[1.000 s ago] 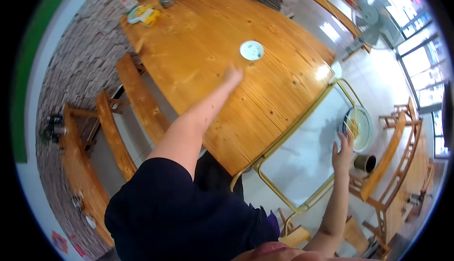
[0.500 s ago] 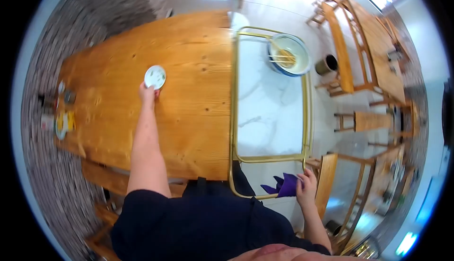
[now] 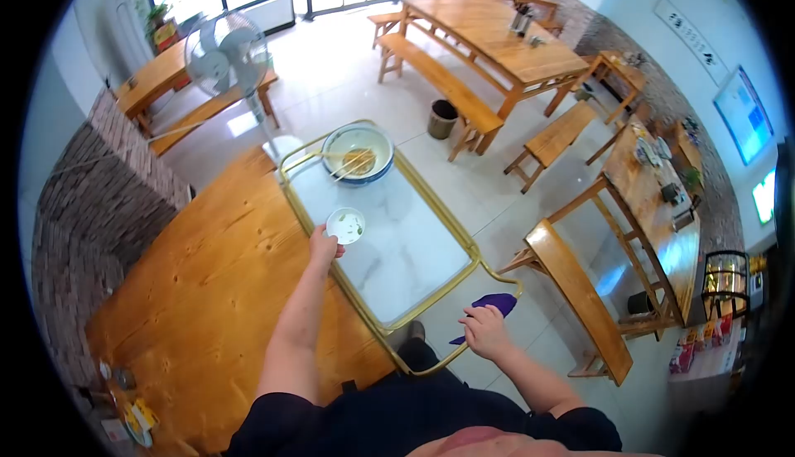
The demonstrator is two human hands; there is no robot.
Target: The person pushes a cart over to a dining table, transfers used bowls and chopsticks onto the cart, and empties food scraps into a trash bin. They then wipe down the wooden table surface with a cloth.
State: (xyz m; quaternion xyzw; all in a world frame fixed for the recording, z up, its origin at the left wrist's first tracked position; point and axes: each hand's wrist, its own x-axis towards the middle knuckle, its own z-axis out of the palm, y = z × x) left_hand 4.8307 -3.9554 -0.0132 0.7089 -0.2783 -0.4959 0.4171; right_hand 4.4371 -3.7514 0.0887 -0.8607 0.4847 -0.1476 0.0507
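My left hand (image 3: pixel 324 246) pinches the rim of a small white dish (image 3: pixel 346 226) with green bits in it, held above the white marble-patterned top of a gold-framed cart (image 3: pixel 414 265). At the cart's far end is a large blue-and-white bowl (image 3: pixel 331 144) with light-coloured chopsticks (image 3: pixel 341 170) and some noodle-like food inside. My right hand (image 3: pixel 487 331) has its fingers curled on a purple cloth (image 3: pixel 497 301) that hangs over the cart's handle. Its grip is partly hidden.
A wooden table (image 3: pixel 224 291) adjoins the cart on the left. Beyond the cart stand a white fan (image 3: pixel 225 55), a dark bin (image 3: pixel 442 119) and a long bench (image 3: pixel 447 84). Another bench (image 3: pixel 575 300) lies close on the right. Yellow packaging (image 3: pixel 145 414) sits at the table's near left.
My left hand has carried the dish from over the wooden table to over the cart. My right hand has shifted along the cloth-draped handle. The view has turned right.
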